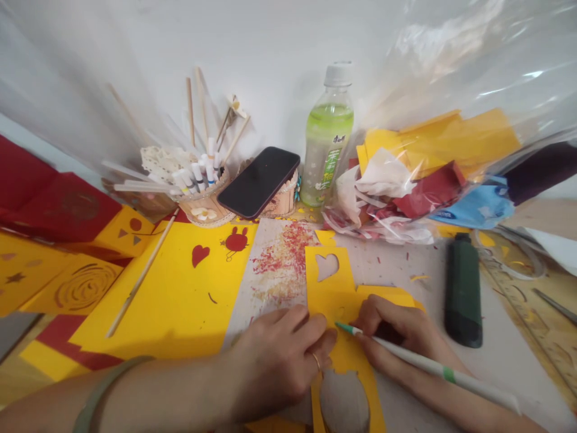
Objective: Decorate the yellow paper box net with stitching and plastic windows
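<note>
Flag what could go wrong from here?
1. The green tip of the pen-like tool in the right hand points toward the left hand, close to its fingers; a slip might catch them.
2. The yellow paper strip has only narrow edges beside its large oval hole, so it could tear if pulled.
3. The phone sits tilted on top of a small pot; a bump could slide it off.

Two hands [286,355] [399,328], one pen-shaped tool [419,361], one phone [261,182], one drink bottle [328,141]
</note>
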Demonstrator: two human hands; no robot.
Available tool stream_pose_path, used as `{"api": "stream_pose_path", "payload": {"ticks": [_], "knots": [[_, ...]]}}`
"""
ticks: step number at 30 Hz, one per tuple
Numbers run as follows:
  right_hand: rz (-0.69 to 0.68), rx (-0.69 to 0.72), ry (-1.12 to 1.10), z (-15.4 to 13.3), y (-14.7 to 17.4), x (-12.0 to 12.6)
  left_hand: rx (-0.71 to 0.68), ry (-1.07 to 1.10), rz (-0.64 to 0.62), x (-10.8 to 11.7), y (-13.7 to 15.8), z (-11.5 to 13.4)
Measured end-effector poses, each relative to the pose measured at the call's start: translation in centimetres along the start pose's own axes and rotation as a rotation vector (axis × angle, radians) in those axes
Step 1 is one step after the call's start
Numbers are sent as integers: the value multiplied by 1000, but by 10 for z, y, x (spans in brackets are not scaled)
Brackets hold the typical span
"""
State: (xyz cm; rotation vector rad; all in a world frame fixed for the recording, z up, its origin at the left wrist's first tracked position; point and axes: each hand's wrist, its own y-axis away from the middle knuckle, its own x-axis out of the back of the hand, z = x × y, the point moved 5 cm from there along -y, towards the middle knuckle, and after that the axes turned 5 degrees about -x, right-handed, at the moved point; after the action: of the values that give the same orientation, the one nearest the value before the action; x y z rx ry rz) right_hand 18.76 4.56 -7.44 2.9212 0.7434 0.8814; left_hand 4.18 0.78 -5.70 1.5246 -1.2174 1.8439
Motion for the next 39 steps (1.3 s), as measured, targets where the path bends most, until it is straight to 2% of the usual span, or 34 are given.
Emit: {"api": "stream_pose_path", "payload": {"ticks": [9,34,39], "knots": [[30,-4,4,0,0,2,5,8,-1,-1,-1,0],[1,-21,-18,1,0,1,4,-6,-2,-3,1,-1],[125,-107,-166,1,-3,13,1,-12,26,-1,2,-1]]}}
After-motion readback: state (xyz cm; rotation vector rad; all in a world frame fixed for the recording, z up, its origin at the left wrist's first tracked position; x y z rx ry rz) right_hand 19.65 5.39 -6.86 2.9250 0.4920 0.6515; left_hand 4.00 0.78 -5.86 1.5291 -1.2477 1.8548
